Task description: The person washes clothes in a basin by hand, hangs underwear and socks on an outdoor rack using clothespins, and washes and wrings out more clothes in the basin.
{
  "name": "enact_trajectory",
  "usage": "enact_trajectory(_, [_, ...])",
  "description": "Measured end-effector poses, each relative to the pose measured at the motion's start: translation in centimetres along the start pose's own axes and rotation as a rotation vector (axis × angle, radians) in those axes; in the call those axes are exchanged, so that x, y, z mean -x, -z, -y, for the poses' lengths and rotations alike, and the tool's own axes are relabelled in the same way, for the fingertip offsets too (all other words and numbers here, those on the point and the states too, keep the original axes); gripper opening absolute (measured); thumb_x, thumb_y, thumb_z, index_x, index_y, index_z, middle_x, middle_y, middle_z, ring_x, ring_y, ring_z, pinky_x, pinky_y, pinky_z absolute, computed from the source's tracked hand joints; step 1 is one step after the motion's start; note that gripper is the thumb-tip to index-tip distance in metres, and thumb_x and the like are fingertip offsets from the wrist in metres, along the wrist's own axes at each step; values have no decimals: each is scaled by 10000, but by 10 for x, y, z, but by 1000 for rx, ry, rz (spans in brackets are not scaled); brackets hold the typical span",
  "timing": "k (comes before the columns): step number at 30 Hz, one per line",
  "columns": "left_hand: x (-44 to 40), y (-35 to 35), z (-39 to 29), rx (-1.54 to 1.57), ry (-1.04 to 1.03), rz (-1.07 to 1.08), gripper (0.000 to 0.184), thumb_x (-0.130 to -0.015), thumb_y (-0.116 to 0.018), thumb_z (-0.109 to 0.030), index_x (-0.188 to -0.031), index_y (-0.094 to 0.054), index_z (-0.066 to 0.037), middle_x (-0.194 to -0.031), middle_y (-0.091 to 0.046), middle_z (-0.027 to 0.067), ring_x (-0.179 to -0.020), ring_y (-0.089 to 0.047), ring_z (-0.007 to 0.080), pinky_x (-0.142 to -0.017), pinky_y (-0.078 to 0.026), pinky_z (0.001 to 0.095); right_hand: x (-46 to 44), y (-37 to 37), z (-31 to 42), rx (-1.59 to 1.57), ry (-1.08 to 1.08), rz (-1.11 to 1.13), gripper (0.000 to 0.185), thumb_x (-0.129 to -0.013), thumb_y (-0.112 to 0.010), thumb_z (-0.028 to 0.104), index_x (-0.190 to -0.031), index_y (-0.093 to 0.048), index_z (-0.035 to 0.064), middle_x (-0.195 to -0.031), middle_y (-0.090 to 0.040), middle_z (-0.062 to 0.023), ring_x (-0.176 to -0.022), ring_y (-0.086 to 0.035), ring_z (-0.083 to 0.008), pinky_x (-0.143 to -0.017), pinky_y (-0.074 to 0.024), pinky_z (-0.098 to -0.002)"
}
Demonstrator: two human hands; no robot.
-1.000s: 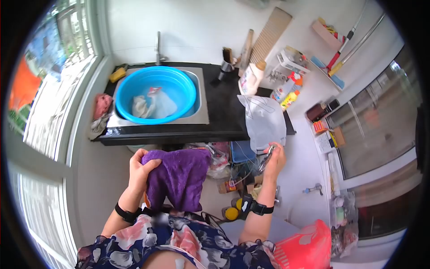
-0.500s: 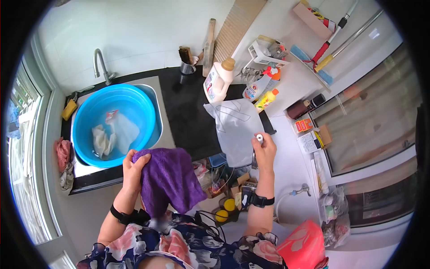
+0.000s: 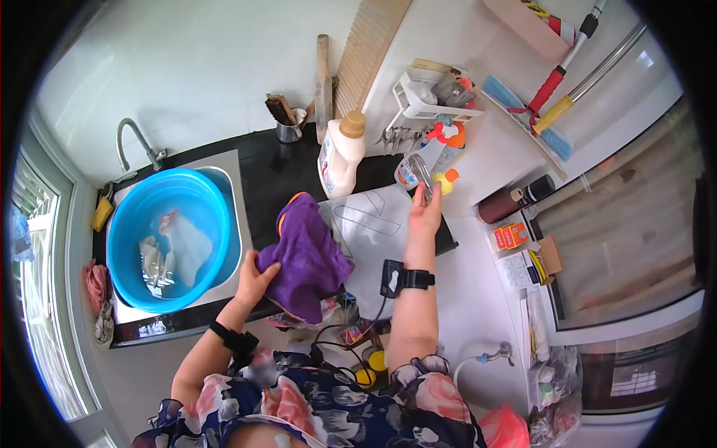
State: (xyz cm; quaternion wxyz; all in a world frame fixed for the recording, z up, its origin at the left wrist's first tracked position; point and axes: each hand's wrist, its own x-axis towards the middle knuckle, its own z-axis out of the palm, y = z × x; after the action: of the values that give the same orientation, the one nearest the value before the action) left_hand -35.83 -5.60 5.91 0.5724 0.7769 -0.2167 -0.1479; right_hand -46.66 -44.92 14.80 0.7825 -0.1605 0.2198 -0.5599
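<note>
My left hand (image 3: 256,282) is closed on the edge of a purple towel (image 3: 308,257) with an orange border. The towel hangs bunched over the front edge of the counter, partly over a white plastic sheet (image 3: 366,228). My right hand (image 3: 425,212) reaches over the right part of the counter, its fingers closed round a slim, shiny metal tool (image 3: 421,175) that points toward the bottles. Its exact kind is unclear. Left of the towel, a blue basin (image 3: 119,261) sits in the sink, with white cloth (image 3: 155,263) in cloudy water.
A detergent bottle (image 3: 343,160) stands on the black counter (image 3: 261,168), left of spray bottles (image 3: 448,142). A white rack (image 3: 426,104) with metal utensils hangs on the wall. The faucet (image 3: 138,138) rises behind the basin. Mop handles (image 3: 590,71) lean at the right.
My right hand has risen toward the bottles and rack with the metal tool. My left hand has brought the towel forward and right, onto the counter's edge. The view has shifted.
</note>
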Motion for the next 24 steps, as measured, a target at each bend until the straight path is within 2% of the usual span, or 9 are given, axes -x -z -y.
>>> enact_trajectory(5, [13,-3,14,-169,64,46,534,-758,-786,-304,-1036,-480,34,-894,-604,214,-845,-609,306,-773,-477,399,-31,-39,-28,-63,122,-172,448,-859,-705,151,-1204,-499,-47,-1067,-602,-119,-927,-642,-250,-832,-587,-272])
enact_trajectory(10, [12,-3,5,-104,163,49,531,-749,-790,-290,-1033,-489,42,-892,-612,201,-849,-611,275,-781,-480,385,-69,-48,-54,-170,35,-66,489,-875,-688,168,-1187,-467,-136,-1106,-593,-145,-927,-645,-260,-820,-590,-259])
enact_trajectory(11, [11,-3,7,-108,174,46,531,-749,-790,-290,-1033,-489,42,-892,-612,201,-849,-611,275,-781,-480,385,-73,-54,-59,-166,27,-72,489,-875,-688,168,-1187,-467,-136,-1106,-593,-145,-927,-645,-260,-820,-590,-259])
enact_trajectory(13, [8,-2,14,-90,157,82,528,-763,-790,-268,-1057,-480,42,-931,-597,139,-874,-568,192,-789,-475,342,-70,-71,-67,-93,79,-119,516,-867,-701,191,-1214,-472,-115,-1124,-591,-130,-970,-629,-250,-851,-572,-265])
enact_trajectory(14, [8,-2,16,-115,173,72,539,-763,-793,-257,-1075,-475,46,-937,-596,132,-873,-564,180,-790,-477,333,-61,-77,-66,-74,101,-47,589,-855,-718,225,-1268,-440,-90,-1180,-568,-121,-1036,-601,-250,-905,-543,-286])
enact_trajectory(17, [5,3,-7,-185,135,21,503,-712,-807,-294,-967,-536,44,-790,-596,148,-732,-563,214,-685,-473,351,-65,-75,-71,-27,43,-60,658,-846,-730,248,-1319,-395,-63,-1234,-538,-112,-1073,-583,-248,-931,-527,-305])
enact_trajectory(21, [0,16,-14,-160,182,-17,407,-714,-784,-247,-881,-552,42,-722,-552,82,-699,-520,147,-632,-446,318,-45,-39,-63,-62,-112,123,706,-846,-729,259,-1354,-349,-50,-1250,-522,-119,-1088,-574,-245,-957,-509,-314])
enact_trajectory(23, [-1,28,-11,76,193,8,357,-728,-772,-205,-890,-554,27,-760,-557,45,-720,-516,122,-643,-445,287,-18,-12,-54,235,-323,203,605,-866,-708,246,-1332,-414,-3,-1249,-521,-116,-1093,-570,-246,-948,-501,-327])
enact_trajectory(24, [1,35,-22,181,216,0,320,-736,-761,-170,-895,-553,14,-796,-562,26,-738,-517,111,-657,-445,264,8,1,-51,570,-195,333,548,-860,-702,207,-1314,-453,28,-1268,-510,-137,-1095,-572,-275,-935,-501,-351])
